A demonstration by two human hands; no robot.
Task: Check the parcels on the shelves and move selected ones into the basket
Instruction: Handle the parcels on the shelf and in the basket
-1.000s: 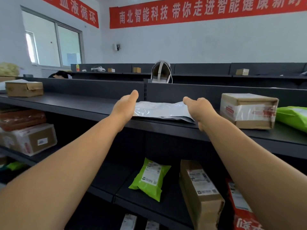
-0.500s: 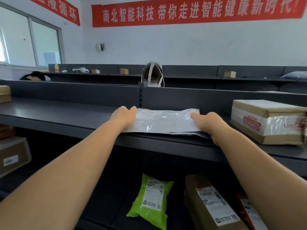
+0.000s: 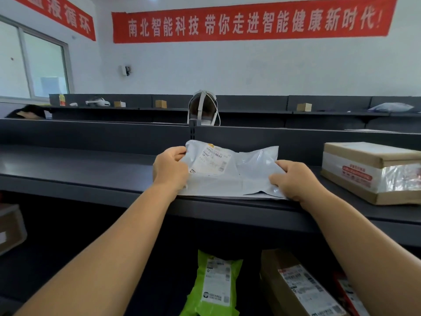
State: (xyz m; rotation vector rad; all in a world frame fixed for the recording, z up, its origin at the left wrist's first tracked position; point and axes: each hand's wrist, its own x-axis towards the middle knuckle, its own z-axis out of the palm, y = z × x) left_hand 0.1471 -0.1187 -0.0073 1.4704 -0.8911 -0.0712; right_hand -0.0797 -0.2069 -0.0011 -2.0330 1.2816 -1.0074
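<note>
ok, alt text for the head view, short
Two bare hands, left hand and right hand, grip the ends of a grey mailer bag, tilting its label side up on a dark shelf. A taped cardboard box sits to the right; a green bag lies on the shelf below.

We read the red banner [image 3: 249, 22] on the back wall: white characters "南北智能科技 带你走进智能健康新时代!". A second red banner [image 3: 66, 15] on the left wall shows "液循环", its start cut off. Shipping labels on the grey mailer [image 3: 227, 172], green mailer [image 3: 215, 285] and brown box [image 3: 303, 290] carry barcodes and print too small for us to read.
</note>
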